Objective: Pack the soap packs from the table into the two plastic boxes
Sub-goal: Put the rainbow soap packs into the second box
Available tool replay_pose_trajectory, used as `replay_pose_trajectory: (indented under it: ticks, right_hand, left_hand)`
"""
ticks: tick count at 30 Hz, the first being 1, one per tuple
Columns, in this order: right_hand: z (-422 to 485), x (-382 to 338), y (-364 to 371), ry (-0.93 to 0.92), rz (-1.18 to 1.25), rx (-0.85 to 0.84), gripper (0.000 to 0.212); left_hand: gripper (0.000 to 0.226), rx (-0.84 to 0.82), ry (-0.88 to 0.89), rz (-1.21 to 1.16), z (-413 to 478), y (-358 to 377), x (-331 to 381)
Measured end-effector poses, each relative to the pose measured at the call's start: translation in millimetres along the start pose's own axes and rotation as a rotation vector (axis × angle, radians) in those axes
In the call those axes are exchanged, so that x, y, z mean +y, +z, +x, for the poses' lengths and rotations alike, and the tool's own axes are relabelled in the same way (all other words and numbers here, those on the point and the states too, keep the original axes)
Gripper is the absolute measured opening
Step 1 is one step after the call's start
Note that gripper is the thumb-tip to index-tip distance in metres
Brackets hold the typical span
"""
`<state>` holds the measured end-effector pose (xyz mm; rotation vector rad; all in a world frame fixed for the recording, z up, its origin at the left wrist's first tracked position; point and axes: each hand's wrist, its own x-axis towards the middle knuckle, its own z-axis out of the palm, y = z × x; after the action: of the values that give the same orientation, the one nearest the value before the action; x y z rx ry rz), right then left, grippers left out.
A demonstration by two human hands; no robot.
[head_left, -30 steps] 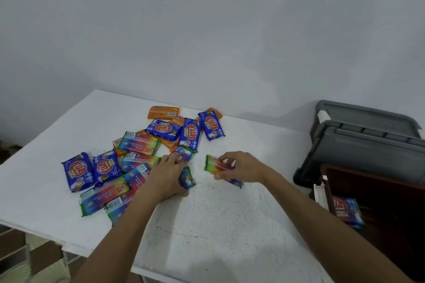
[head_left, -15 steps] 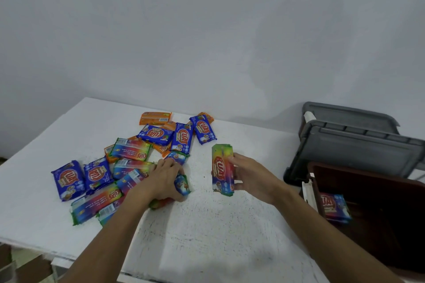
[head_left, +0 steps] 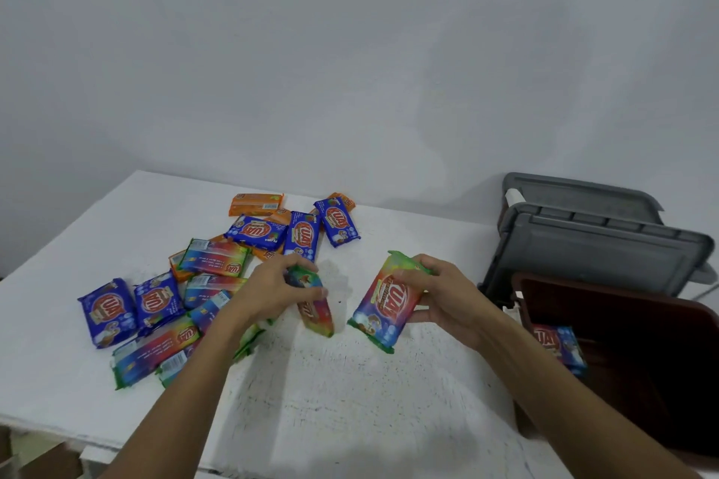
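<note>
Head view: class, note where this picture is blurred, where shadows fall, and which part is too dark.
Head view: the left hand and the rainbow pack it grips are motion-smeared; the second pack in the right hand reads sharper, logo legible; soft shadows lie on the table beneath both forearms; the brown box interior is nearly black.

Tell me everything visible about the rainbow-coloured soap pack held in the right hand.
The rainbow-coloured soap pack is a rectangular packet in glossy plastic wrap: green at the top end, red in the middle, blue then green at the bottom, with a red oval logo. It is held tilted over the white table, front towards the camera. The right hand grips its right edge.
</note>
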<state>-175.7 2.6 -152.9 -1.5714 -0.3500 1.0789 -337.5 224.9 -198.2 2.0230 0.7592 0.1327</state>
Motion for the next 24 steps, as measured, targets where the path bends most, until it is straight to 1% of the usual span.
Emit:
replay_pose_trajectory:
  ticks: [2, 4, 7, 9, 11, 14, 16, 19, 24]
  right_hand:
    - [-5, -3, -8, 0.001, -0.024, 0.032, 0.029]
    - [-10, -5, -16, 0.006, 0.028, 0.049, 0.031]
    - [-23, -11, -33, 0.009, 0.169, -0.032, 0.034]
    - [-33, -14, -46, 0.013, 0.231, -0.104, 0.047]
    - [-42, -15, -61, 0.018, 0.295, -0.178, 0.060]
    - [-54, -14, -83, 0.023, 0.319, -0.249, 0.068]
    - [-61, -15, -100, 0.019, 0.314, -0.229, 0.065]
    - [-75, -18, -119, -0.038, 0.260, -0.169, 0.054]
    - [-89, -14, -155, -0.082, 0.201, 0.011, 0.038]
  left_hand:
    - [0.035, 0.020, -0.008, -0.124, -1, 3, 3]
    - [0.030, 0.008, -0.028, -0.176, -3, 9, 9]
    - [0.031, -0.002, -0.091, -0.333, -4, 23, 16]
    - [0.027, 0.012, -0.131, -0.428, -4, 33, 21]
    - [0.020, 0.033, -0.157, -0.473, -4, 45, 26]
    - [0.018, 0.039, -0.146, -0.513, -6, 62, 40]
    - [0.019, 0.027, -0.132, -0.515, -8, 73, 53]
    - [0.017, 0.026, -0.093, -0.549, -9, 89, 72]
    - [0.020, 0.044, -0.049, -0.621, -8, 120, 100]
